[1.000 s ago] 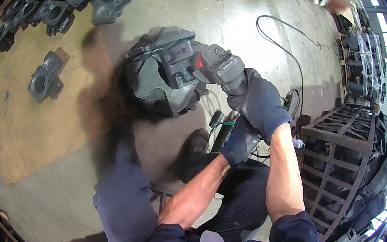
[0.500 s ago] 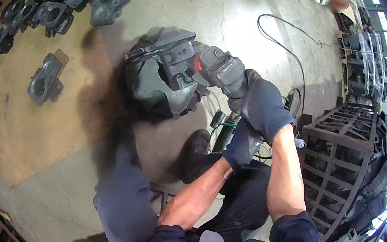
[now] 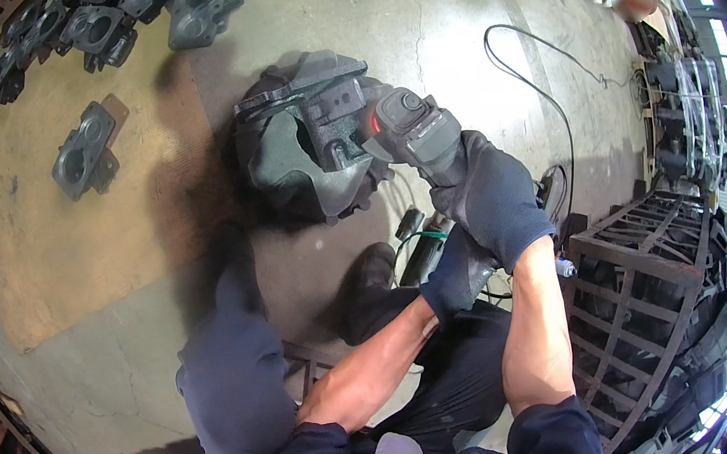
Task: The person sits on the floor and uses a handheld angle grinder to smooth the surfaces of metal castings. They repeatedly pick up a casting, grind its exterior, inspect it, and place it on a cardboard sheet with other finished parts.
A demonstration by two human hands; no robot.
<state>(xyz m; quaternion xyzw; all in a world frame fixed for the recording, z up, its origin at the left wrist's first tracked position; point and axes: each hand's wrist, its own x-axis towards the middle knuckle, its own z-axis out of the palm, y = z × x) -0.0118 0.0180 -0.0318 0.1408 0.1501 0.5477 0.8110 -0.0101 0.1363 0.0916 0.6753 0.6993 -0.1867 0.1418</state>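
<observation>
A large dark metal casting point(image 3: 284, 164) with curved hollows rests on the floor ahead of me. At its right side is an angle grinder point(image 3: 421, 134), its head right up against the casting's edge; whether the disc touches the metal is hard to see. My right hand point(image 3: 499, 192), in a dark glove, wraps round the grinder's body behind the head. Lower down, my gloved left hand point(image 3: 459, 271) is closed around the rear of the tool, partly covered by the right hand. The grinder's back end is hidden by the gloves.
A smaller flanged casting point(image 3: 84, 151) lies on the brown floor sheet point(image 3: 40, 266), and several similar castings point(image 3: 94, 28) stand at the far left. To the right is a metal cage point(image 3: 625, 310) of dark parts. A black cable point(image 3: 541, 92) loops over the floor. Another tool point(image 3: 428, 250) lies by my boot point(image 3: 374, 268).
</observation>
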